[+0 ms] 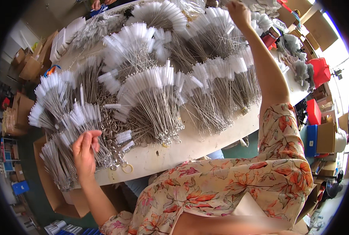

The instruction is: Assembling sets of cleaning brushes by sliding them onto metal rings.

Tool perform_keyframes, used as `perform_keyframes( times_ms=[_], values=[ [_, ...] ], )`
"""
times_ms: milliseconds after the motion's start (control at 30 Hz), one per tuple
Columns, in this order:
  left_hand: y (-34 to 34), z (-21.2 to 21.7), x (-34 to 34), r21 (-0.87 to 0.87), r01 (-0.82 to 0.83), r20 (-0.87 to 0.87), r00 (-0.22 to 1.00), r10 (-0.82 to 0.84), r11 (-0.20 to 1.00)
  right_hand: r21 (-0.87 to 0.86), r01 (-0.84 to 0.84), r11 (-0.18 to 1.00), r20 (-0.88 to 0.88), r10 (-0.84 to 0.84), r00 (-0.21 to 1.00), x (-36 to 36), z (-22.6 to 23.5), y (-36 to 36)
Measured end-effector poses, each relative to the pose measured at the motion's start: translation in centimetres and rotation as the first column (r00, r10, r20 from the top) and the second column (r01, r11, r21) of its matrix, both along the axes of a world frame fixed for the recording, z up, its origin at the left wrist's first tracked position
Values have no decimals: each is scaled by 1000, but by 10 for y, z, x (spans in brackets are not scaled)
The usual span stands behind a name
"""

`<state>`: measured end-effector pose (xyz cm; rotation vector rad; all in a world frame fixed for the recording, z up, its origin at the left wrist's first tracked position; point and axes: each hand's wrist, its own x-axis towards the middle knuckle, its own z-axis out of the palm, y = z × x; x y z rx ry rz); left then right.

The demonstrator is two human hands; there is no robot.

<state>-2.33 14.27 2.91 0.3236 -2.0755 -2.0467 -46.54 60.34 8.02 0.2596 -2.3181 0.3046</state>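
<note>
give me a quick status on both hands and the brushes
Left hand gripping a brush bundle at the near table edge. Right hand reaching to far brushes. Nothing blocking.

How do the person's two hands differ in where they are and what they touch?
The left hand is low at the near table edge, fingers curled on a fan of white-tipped wire brushes. The right hand is stretched out on a straight arm to the far brush bundles; whether it grips any is unclear. Both are bare and at brushes.

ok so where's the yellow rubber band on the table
In the head view the yellow rubber band lies at the table's near edge, just right of the left hand.
</note>
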Motion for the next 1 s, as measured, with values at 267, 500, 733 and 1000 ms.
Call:
perform_keyframes(
  times_ms=[267, 500, 733, 1000],
  values=[
    [82, 16, -33, -67, 138, -278, 949, -151, 988, -966, -249, -67, -110, 980, 163, 248, 21, -174],
    [111, -19, -44, -520, -254, -663, 722, -198, 815, -811, -583, 47, -46, 989, 143, 369, -32, -215],
    [135, -54, 9, 25, 50, -490, 871, -32, 998, -932, 303, -198, -170, 979, 116, 391, -91, -208],
    [106, -107, 56, -614, -195, -525, 825, -211, 765, -806, -389, 447, 548, 811, -205, 363, -49, -161]
  ],
)
